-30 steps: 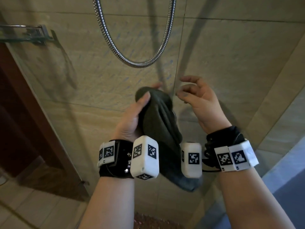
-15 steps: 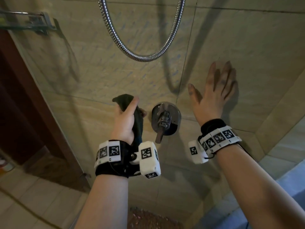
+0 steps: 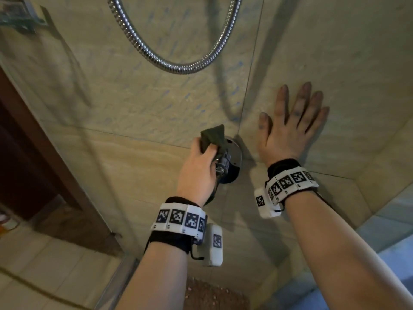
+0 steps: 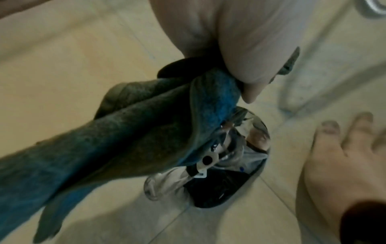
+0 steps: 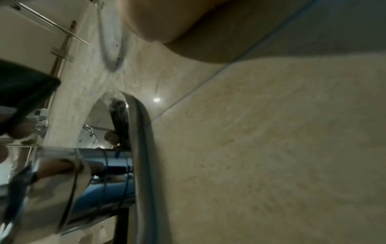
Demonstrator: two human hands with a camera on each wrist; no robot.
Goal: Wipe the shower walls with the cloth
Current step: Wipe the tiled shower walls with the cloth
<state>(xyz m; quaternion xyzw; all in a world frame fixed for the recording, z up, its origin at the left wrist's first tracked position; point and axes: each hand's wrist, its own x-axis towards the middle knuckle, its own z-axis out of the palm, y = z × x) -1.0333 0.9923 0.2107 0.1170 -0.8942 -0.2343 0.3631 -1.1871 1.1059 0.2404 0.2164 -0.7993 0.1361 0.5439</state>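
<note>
My left hand (image 3: 201,166) grips a bunched dark green-blue cloth (image 3: 212,136) and holds it against the chrome shower valve (image 3: 232,162) on the beige tiled wall (image 3: 134,104). In the left wrist view the cloth (image 4: 125,140) trails from my curled fingers (image 4: 246,57) over the valve's handle (image 4: 208,161). My right hand (image 3: 290,126) lies flat on the wall to the right of the valve, fingers straight and spread. The right wrist view shows the valve plate (image 5: 140,148) edge-on and the bare tile (image 5: 271,148).
A chrome shower hose (image 3: 178,66) loops above the valve. A glass shelf (image 3: 17,21) is fixed at the upper left. A glass shower door edge (image 3: 93,209) runs down the left, with floor tiles (image 3: 44,265) beyond. A slanted ledge (image 3: 384,175) lies right.
My left hand moved right and forward with the cloth, from in front of me onto the valve. My right hand let go of the cloth, opened, and pressed flat against the wall.
</note>
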